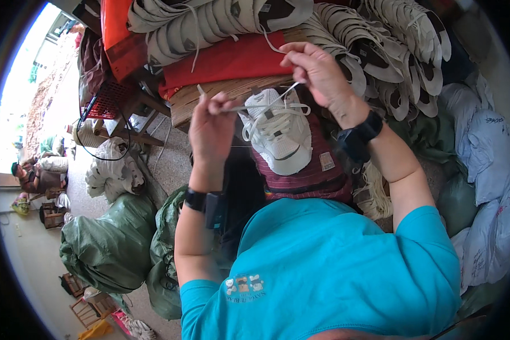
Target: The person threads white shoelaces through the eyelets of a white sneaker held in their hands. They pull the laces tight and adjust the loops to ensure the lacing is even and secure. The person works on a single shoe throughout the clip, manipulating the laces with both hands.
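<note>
The green sacks (110, 241) stand on the floor left of us, and the white sacks (484, 153) are piled at our right; what they contain, we cannot see. Beyond the left corner of the desk (201, 102) there is a red plastic basket (106, 101), and its content is also not clear to us.

The white sneaker upper (280, 139) is just at the near edge of the desk, over a maroon striped cloth (309, 178) on our lap, with the toe toward us. Our left hand (212, 113) and our right hand (314, 71) are narrow, each pinching a part of the white lace (275, 103), which stretches between them above the tongue.

Between the desk's left side and the green sacks, a strip of speckled floor (170, 139) gives some room for the left elbow. Behind the bare wooden edge, a red cloth (224, 65) covers the desk, bearing nested shoe uppers (221, 28) in rows. Far at left, another person (29, 177) sits near the wall.
</note>
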{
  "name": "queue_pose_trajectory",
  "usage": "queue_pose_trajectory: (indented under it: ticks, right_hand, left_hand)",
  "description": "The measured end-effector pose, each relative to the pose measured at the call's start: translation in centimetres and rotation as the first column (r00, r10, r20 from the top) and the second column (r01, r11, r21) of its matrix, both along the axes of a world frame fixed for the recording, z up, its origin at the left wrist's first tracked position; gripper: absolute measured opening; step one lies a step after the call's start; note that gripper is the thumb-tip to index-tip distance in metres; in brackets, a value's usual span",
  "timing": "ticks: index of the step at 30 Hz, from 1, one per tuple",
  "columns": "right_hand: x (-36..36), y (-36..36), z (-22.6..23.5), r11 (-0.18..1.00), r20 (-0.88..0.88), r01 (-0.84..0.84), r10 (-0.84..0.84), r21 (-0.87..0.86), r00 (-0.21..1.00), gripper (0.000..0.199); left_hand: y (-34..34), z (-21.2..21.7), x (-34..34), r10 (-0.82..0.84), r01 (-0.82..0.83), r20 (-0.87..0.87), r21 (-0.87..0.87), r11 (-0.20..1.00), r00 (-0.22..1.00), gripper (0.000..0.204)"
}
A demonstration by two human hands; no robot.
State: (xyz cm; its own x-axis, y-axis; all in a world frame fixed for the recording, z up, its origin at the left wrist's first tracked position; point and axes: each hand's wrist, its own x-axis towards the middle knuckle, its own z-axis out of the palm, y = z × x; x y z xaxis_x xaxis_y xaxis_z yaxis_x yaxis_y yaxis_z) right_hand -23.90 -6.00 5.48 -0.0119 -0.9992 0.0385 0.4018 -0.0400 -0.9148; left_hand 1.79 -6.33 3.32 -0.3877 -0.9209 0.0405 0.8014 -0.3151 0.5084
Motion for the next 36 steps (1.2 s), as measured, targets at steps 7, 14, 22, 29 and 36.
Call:
queue_pose_trajectory:
  ticks: [7, 14, 22, 29, 36]
  right_hand:
    - [-2.4, 2.2, -2.4, 0.986, -0.676, 0.055, -0.150, -0.160, 0.722, 0.021]
    - [-2.8, 3.1, -0.5, 0.986, -0.808, -0.008, -0.132, -0.167, 0.574, 0.013]
    - [-1.4, 3.3, -2.5, 0.988, -0.855, -0.136, 0.004, -0.077, 0.519, 0.012]
    - [-0.6, 3.3, -2.8, 0.933, -0.914, -0.185, -0.236, -0.308, 0.328, 0.009]
    - [-0.3, 2.6, -1.9, 0.948, -0.928, -0.274, -0.049, -0.159, 0.370, 0.012]
  left_hand:
    - [-0.1, -4.9, 5.3, 0.105, -0.139, 0.253, 0.120, 0.983, 0.962, 0.030]
    - [0.3, -2.5, 5.3, 0.232, -0.285, 0.622, -0.015, 0.958, 0.748, 0.028]
    - [1.9, -4.8, 2.1, 0.264, -0.180, 0.832, -0.201, 0.963, 0.487, 0.026]
    - [2.3, -5.4, 2.0, 0.218, -0.091, 0.822, -0.201, 0.975, 0.526, 0.021]
    - [2.6, -5.0, 1.9, 0.228, -0.093, 0.873, -0.208, 0.974, 0.431, 0.017]
